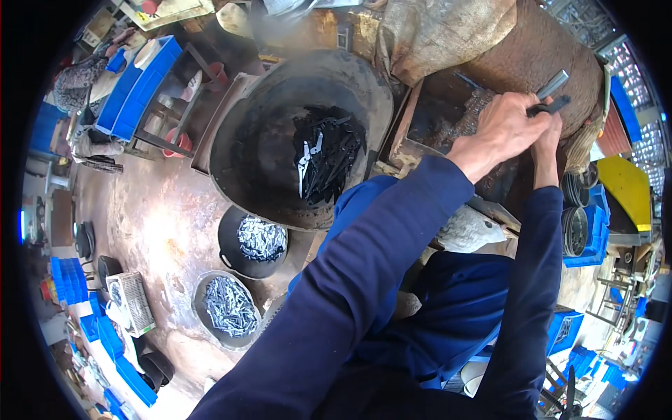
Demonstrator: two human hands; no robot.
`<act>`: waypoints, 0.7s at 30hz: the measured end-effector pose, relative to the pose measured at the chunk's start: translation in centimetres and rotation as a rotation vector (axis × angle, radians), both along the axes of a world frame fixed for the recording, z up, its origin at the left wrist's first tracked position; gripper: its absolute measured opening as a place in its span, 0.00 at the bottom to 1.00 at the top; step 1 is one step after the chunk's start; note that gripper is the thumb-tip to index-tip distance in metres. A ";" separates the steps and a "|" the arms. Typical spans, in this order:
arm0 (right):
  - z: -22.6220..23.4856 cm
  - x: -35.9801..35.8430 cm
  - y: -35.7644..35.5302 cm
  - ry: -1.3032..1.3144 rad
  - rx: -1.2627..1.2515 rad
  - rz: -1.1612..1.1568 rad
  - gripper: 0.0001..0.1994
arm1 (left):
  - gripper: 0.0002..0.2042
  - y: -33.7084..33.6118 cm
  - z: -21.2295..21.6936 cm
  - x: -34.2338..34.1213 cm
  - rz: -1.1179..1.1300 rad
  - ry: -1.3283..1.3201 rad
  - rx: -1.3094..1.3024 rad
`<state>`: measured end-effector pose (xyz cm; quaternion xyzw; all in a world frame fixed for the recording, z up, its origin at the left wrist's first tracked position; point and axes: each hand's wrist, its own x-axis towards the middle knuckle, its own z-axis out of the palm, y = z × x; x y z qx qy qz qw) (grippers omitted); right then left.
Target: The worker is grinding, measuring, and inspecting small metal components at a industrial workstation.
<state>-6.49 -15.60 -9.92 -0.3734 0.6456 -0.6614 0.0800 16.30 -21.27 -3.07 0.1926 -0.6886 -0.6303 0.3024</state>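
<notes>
My left hand reaches far up and right in a dark blue sleeve, its fingers closed around a grey metal tool handle. My right hand comes up just beside it, mostly hidden behind the left, and grips the second, darker handle. The tool's working end is hidden under my hands, over a dark rusty box-shaped opening. To the left sits a large black pan holding a heap of blackened plier-shaped pieces.
Two smaller round pans on the floor hold silvery metal pieces. Blue crates stand at the upper left, lower left and right. A white basket lies at the left. A brown domed furnace body rises behind my hands.
</notes>
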 end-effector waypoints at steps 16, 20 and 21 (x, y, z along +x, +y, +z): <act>3.2 16.1 13.1 0.686 0.444 0.302 0.14 | 0.19 -4.4 -2.8 0.7 -0.020 -0.116 -0.172; 1.1 18.1 15.2 0.715 0.642 0.381 0.19 | 0.18 -4.7 -3.8 0.4 -0.073 -0.357 -0.266; 1.3 18.6 15.7 0.706 0.748 0.408 0.19 | 0.18 -4.5 -4.8 -0.1 -0.070 -0.317 -0.330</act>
